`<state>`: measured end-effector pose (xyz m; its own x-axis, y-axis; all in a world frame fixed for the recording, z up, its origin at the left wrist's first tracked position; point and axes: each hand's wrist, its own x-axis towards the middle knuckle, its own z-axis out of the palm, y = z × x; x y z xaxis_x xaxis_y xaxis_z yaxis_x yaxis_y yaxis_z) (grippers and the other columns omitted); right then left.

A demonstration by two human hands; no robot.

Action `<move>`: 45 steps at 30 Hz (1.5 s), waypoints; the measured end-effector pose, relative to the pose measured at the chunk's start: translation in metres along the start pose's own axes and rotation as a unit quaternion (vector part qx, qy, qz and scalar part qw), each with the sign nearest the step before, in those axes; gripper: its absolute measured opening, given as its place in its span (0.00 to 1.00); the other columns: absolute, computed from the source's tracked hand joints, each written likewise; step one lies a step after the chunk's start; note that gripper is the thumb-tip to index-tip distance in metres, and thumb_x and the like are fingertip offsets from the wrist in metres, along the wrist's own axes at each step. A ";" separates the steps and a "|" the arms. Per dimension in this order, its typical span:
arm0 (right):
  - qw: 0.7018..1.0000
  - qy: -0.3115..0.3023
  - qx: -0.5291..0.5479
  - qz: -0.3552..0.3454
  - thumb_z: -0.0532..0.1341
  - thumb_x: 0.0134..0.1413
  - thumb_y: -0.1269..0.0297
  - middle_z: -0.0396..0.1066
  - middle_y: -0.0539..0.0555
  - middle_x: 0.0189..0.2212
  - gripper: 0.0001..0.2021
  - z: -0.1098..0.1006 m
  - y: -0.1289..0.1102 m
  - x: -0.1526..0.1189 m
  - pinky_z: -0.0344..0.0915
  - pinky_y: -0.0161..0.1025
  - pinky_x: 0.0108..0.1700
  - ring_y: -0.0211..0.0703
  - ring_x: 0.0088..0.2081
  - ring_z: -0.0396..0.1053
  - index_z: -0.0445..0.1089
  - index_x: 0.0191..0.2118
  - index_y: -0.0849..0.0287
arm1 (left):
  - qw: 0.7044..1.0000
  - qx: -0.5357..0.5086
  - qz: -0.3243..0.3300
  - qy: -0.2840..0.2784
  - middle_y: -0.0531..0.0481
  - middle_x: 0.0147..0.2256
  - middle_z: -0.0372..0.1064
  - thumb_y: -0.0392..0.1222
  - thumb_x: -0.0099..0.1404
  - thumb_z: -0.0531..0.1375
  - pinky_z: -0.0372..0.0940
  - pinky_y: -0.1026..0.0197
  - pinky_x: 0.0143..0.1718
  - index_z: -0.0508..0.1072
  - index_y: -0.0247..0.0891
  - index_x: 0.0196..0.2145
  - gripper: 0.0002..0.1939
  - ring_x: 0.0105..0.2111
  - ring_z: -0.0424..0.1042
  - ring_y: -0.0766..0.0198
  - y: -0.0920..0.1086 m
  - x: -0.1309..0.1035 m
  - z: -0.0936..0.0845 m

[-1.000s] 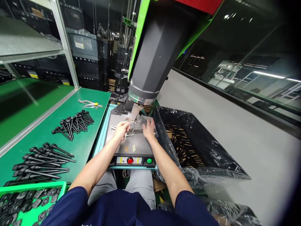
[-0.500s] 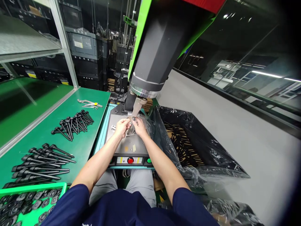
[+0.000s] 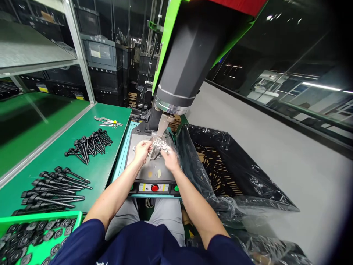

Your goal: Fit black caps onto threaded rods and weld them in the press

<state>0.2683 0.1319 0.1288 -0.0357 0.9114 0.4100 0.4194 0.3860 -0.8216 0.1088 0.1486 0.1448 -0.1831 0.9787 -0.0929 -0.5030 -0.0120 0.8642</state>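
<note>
A clear plastic bag with small shiny pieces is stretched between my hands, just below the machine's metal horn. My left hand is closed on the bag's left edge. On the other side, my right hand pinches the bag's right part. Under the bag, a metal fixture on the grey machine plate is partly hidden.
Black screw-like parts lie in groups on the green table, with tools behind. A green tray holds black round parts. At the right stands a box lined with black plastic.
The plastic bag is now spread out between my hands, where it was hard to see before. My right hand has moved slightly right and down; the view has shifted a little.
</note>
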 end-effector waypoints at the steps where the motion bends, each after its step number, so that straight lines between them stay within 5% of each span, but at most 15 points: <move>1: 0.999 -0.029 0.016 0.004 0.59 0.57 0.58 0.75 0.58 0.46 0.15 -0.001 -0.001 -0.019 0.68 0.48 0.51 0.48 0.45 0.72 0.71 0.48 0.58 | 1.000 0.005 0.005 0.003 0.54 0.23 0.68 0.46 0.49 0.71 0.58 0.68 0.23 0.69 0.35 0.28 0.16 0.22 0.68 0.71 -0.003 -0.005 -0.005; 5: 0.987 -0.136 0.090 0.001 0.61 0.58 0.60 0.75 0.55 0.44 0.14 -0.004 -0.014 -0.076 0.70 0.41 0.45 0.42 0.38 0.73 0.70 0.49 0.56 | 0.999 0.034 0.008 0.014 0.54 0.22 0.67 0.47 0.49 0.70 0.59 0.67 0.25 0.69 0.35 0.27 0.16 0.22 0.67 0.70 -0.016 -0.019 -0.022; 12: 0.989 -0.101 0.081 -0.066 0.64 0.56 0.63 0.73 0.53 0.43 0.12 -0.005 -0.037 -0.084 0.70 0.40 0.43 0.40 0.35 0.71 0.71 0.46 0.54 | 0.986 0.123 0.055 0.096 0.48 0.37 0.73 0.46 0.57 0.66 0.67 0.62 0.36 0.70 0.37 0.48 0.22 0.33 0.73 0.65 -0.033 -0.047 -0.052; 15: 0.987 -0.107 0.112 -0.045 0.65 0.56 0.59 0.73 0.54 0.44 0.13 0.001 -0.034 -0.082 0.71 0.42 0.45 0.43 0.38 0.72 0.70 0.47 0.54 | 0.979 0.188 0.078 0.010 0.44 0.41 0.75 0.45 0.58 0.65 0.68 0.57 0.44 0.74 0.37 0.44 0.17 0.40 0.75 0.60 -0.039 -0.074 -0.066; 19: 0.975 -0.073 0.207 0.034 0.64 0.56 0.53 0.74 0.55 0.39 0.17 0.013 -0.032 -0.073 0.72 0.42 0.42 0.45 0.39 0.73 0.69 0.47 0.56 | 0.959 0.233 0.009 -0.161 0.42 0.40 0.78 0.45 0.58 0.65 0.68 0.51 0.48 0.78 0.37 0.41 0.14 0.41 0.76 0.55 -0.042 -0.102 -0.081; 23: 0.962 -0.020 0.255 0.097 0.65 0.53 0.48 0.74 0.55 0.34 0.20 0.026 -0.038 -0.053 0.71 0.39 0.33 0.44 0.35 0.71 0.70 0.44 0.57 | 0.948 0.240 -0.040 -0.207 0.43 0.37 0.78 0.47 0.58 0.65 0.70 0.54 0.41 0.78 0.37 0.42 0.15 0.36 0.77 0.55 -0.039 -0.109 -0.094; 26: 0.950 -0.042 0.279 0.133 0.65 0.51 0.48 0.74 0.55 0.35 0.22 0.037 -0.043 -0.040 0.71 0.38 0.31 0.45 0.36 0.72 0.70 0.45 0.58 | 0.952 0.195 -0.089 -0.216 0.44 0.34 0.78 0.50 0.56 0.68 0.72 0.56 0.35 0.78 0.36 0.38 0.16 0.32 0.78 0.57 -0.034 -0.109 -0.102; 30: 0.938 -0.112 0.284 0.166 0.67 0.48 0.48 0.72 0.59 0.46 0.31 0.052 -0.047 -0.040 0.74 0.41 0.35 0.48 0.42 0.72 0.67 0.56 0.56 | 0.980 0.125 -0.094 -0.124 0.44 0.32 0.77 0.49 0.49 0.72 0.73 0.57 0.33 0.75 0.35 0.35 0.20 0.30 0.78 0.58 -0.022 -0.112 -0.118; 34: 0.933 -0.169 0.259 0.184 0.67 0.49 0.45 0.74 0.60 0.44 0.32 0.059 -0.042 -0.055 0.74 0.44 0.37 0.48 0.40 0.74 0.65 0.57 0.56 | 0.995 0.032 -0.011 0.097 0.44 0.31 0.77 0.46 0.47 0.74 0.74 0.58 0.34 0.73 0.33 0.33 0.20 0.29 0.78 0.60 -0.004 -0.117 -0.152; 37: 0.928 -0.199 0.250 0.194 0.67 0.50 0.44 0.75 0.60 0.41 0.31 0.062 -0.035 -0.063 0.74 0.44 0.37 0.47 0.37 0.74 0.65 0.56 0.58 | 0.953 -0.049 0.076 0.288 0.47 0.31 0.76 0.41 0.49 0.73 0.74 0.61 0.34 0.72 0.33 0.35 0.18 0.28 0.77 0.64 0.008 -0.125 -0.181; 40: 0.924 -0.218 0.247 0.195 0.67 0.51 0.45 0.75 0.59 0.40 0.31 0.064 -0.033 -0.068 0.74 0.44 0.37 0.45 0.36 0.75 0.65 0.55 0.58 | 0.891 -0.115 0.124 0.421 0.49 0.30 0.74 0.35 0.54 0.70 0.73 0.65 0.34 0.70 0.33 0.35 0.13 0.27 0.76 0.68 0.020 -0.132 -0.204; 45: 0.919 -0.240 0.245 0.195 0.68 0.49 0.44 0.76 0.58 0.38 0.29 0.065 -0.034 -0.075 0.74 0.44 0.37 0.47 0.36 0.75 0.68 0.50 0.59 | 0.861 -0.168 0.113 0.467 0.50 0.28 0.71 0.32 0.65 0.60 0.73 0.65 0.40 0.69 0.34 0.32 0.04 0.27 0.74 0.71 0.035 -0.139 -0.217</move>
<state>0.1974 0.0595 0.1003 -0.4153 0.9063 -0.0783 0.0299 -0.0725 -0.9969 -0.0671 -0.0320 0.0809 -0.8281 0.3546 -0.4342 -0.5533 -0.3921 0.7350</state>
